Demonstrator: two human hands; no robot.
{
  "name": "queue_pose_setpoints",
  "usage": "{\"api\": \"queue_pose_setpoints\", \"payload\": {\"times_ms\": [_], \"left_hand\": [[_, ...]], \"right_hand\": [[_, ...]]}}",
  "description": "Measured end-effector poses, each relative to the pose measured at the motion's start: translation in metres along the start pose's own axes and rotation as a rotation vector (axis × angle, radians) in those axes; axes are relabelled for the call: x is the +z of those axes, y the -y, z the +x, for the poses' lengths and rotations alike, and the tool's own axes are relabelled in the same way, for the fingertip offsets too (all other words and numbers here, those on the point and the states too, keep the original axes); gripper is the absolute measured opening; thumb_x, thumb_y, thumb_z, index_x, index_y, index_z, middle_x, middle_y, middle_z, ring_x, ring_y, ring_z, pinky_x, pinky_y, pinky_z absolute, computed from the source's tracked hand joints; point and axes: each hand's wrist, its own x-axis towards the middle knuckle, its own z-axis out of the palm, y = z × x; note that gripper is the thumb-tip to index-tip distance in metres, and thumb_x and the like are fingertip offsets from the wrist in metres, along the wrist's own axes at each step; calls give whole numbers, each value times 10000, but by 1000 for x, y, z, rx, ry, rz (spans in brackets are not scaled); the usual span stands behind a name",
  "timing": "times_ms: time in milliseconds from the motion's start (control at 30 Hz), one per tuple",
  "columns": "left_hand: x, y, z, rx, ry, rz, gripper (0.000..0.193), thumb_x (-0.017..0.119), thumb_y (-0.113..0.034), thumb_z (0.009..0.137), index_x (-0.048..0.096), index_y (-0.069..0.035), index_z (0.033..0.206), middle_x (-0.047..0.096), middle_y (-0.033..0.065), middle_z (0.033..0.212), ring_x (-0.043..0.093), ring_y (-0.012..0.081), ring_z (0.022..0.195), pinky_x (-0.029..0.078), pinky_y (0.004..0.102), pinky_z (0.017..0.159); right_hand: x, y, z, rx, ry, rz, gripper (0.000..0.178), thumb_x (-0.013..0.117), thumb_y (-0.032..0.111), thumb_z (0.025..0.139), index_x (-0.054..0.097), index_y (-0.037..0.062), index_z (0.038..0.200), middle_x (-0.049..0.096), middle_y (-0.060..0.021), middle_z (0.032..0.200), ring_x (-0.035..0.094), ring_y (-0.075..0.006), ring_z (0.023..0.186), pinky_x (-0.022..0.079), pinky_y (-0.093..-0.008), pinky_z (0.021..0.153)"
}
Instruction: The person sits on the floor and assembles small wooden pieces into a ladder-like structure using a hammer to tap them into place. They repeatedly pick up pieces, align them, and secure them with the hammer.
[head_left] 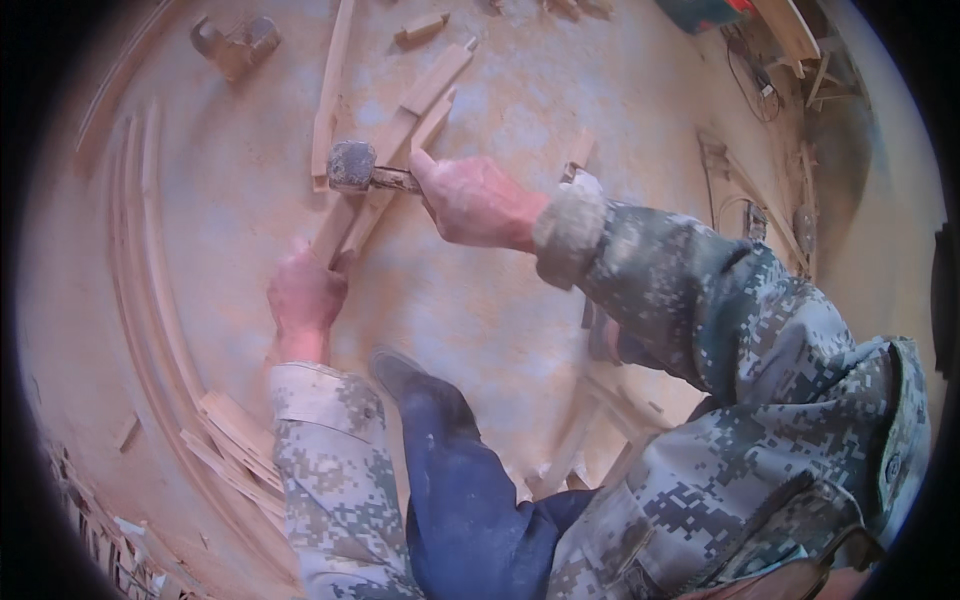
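My right hand point(480, 200) is closed around the handle of a hammer point(352, 166) with a blocky grey metal head. The hammer head is over a long wooden piece point(405, 112) that slants from the upper middle down toward my left hand point(307, 292). My left hand is closed on the lower end of that wooden piece; its fingers are partly blurred. A second wooden piece point(372, 215) runs close beside the first, partly hidden by the hammer and my right hand. Whether the hammer head touches the wood I cannot tell.
Another wooden strip point(334, 90) lies just left of the worked pieces. Long strips point(150, 230) and shorter boards point(238, 430) lie on the left. A wooden block point(236, 48) sits far left, a small offcut point(422, 30) far middle. Cables point(765, 90) lie far right.
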Motion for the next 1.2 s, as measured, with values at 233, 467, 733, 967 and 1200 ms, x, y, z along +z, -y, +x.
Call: {"api": "queue_pose_setpoints", "payload": {"times_ms": [233,467,733,967,1200], "left_hand": [[-18,10,-12,-40,-20,19,536,801,-509,886,632,-34,1068,760,251,904,733,479,892,573,558,773],[-10,2,-12,-9,-45,72,536,789,-508,899,603,-46,1098,758,250,920,746,462,904,593,549,776],[-3,7,-9,-19,12,78,551,786,-534,894,632,-39,1081,760,248,930,747,460,903,588,553,786],[-10,14,-15,-48,-22,77,552,786,-523,898,644,-26,1091,758,262,918,742,471,902,581,558,793],[2,7,-6,-7,-17,51,546,783,-526,901,623,-32,1069,751,273,905,739,476,910,579,571,779]], "right_hand": [[-33,30,-1,-67,-116,98,270,646,61,906,496,-26,1112,690,-284,825,684,-497,779,525,-565,683],[-48,47,-11,-331,-505,190,296,641,43,856,497,-13,1109,696,-276,820,698,-490,762,540,-575,660],[-24,6,2,9,-14,34,288,596,7,850,493,-22,1118,695,-284,826,693,-496,770,544,-571,678],[-75,66,-9,-238,-526,266,280,647,107,934,482,-22,1120,670,-286,803,675,-501,736,531,-559,640],[-9,-12,7,-39,39,-36,239,577,36,930,444,-11,1122,643,-254,748,653,-488,734,493,-573,636]]}}
